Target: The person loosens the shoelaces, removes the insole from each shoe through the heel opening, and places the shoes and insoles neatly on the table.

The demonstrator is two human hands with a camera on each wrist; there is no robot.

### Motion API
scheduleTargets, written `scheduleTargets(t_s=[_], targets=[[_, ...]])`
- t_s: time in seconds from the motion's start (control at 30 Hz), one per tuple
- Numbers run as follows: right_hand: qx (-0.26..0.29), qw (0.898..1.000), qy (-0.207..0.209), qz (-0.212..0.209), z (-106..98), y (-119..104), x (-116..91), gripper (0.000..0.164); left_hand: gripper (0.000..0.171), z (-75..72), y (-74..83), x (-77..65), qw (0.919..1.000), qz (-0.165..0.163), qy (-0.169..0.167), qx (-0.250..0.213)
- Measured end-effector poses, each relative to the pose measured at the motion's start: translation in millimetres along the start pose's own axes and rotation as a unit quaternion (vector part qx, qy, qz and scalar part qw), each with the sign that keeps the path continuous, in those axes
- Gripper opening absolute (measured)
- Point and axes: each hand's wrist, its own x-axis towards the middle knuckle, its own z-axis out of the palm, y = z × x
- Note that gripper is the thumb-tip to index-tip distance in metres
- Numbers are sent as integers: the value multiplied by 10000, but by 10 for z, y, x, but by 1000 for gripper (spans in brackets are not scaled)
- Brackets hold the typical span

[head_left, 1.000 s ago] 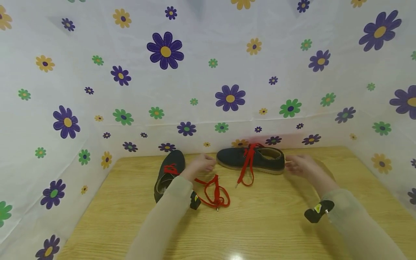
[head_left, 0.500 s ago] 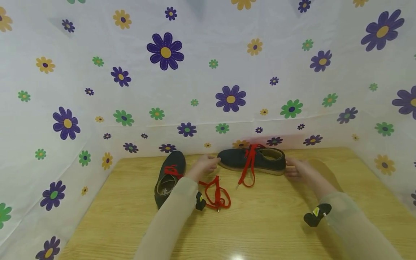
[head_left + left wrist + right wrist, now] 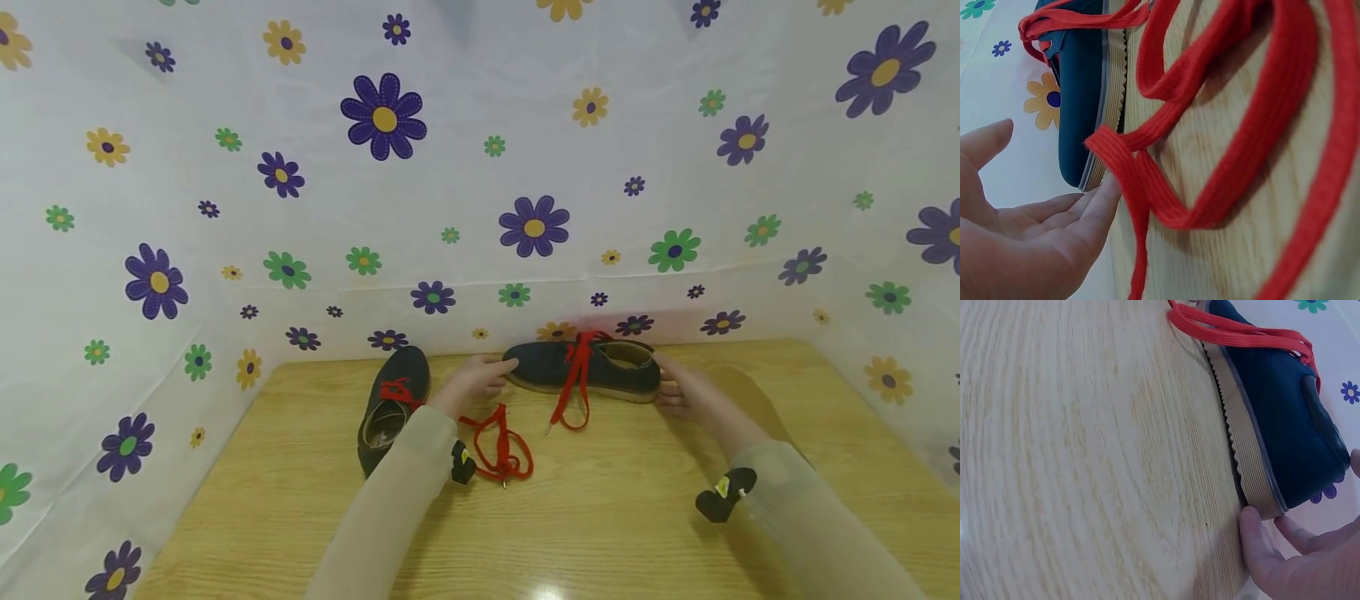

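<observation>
A dark blue shoe (image 3: 543, 367) with a red lace lies sideways along the wall, toe to the left. My left hand (image 3: 468, 387) reaches its toe, the fingertips right at the sole edge; in the left wrist view the fingers (image 3: 1054, 212) are extended and the thumb is spread wide. At the heel is my right hand (image 3: 686, 390). In the right wrist view its fingertips (image 3: 1250, 522) touch the bottom of the heel (image 3: 1263, 503), with the thumb up near the collar. The matching shoe (image 3: 405, 367) stands left, toe toward the wall, partly hidden by the left sleeve.
A long red lace (image 3: 501, 446) trails from the left shoe and lies looped on the wooden table (image 3: 600, 517), just below the left hand. A white cloth (image 3: 465, 100) printed with flowers encloses the table at the back and sides.
My left hand has moved right from beside the left shoe to the other shoe's toe. The right hand has closed in on the heel, thumb rising to the collar. The shoes stay about where they were.
</observation>
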Motion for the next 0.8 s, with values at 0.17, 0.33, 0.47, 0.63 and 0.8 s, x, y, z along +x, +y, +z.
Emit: scheduleTargets(t_s=[0.17,0.33,0.47,0.63,0.8], targets=[[-136,9998,139,26,49,-23,-17,92,79,1,4,-4,10000,27,-66,36],[-32,9996,264,116,78,-45,-5,91,80,22,29,-26,10000,27,-21,-3],[21,9994,308,154,94,-62,-4,89,80,50,42,-48,9998,4,182,74],[-18,9994,338,120,106,-59,-18,89,77,78,50,-71,9988,12,447,189],[213,9990,374,118,103,-75,-29,90,67,78,64,-98,9975,183,639,-251]])
